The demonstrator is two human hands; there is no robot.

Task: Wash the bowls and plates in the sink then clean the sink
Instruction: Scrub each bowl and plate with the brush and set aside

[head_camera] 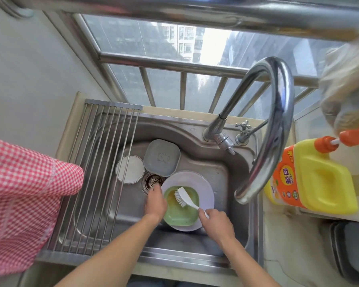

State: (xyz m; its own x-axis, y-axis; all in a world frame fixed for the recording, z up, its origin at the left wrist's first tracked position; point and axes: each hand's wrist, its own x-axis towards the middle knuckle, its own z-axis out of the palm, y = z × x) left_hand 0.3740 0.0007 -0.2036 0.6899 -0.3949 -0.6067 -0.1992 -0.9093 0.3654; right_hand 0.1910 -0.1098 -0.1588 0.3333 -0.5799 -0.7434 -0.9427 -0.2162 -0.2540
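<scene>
Two bare hands work at the first dish: scrubbing the green square plastic bowl (181, 206) low in the middle of the frame.

The right hand (215, 221) grips the handle of the white long-handled dish brush (183, 198), bristles down in the bowl's yellowish residue; the left hand (155, 200) rests on the bowl's left rim, fingers fairly straight, steadying it. That bowl sits on a pale lilac round plate (207, 193) in the stainless steel sink (220, 170). A grey square dish (162, 157) and white round plate (130, 169) wait above, beside the drain strainer (153, 181). Next, I judge, comes rinsing under the dry curved chrome tap (274, 121).
</scene>
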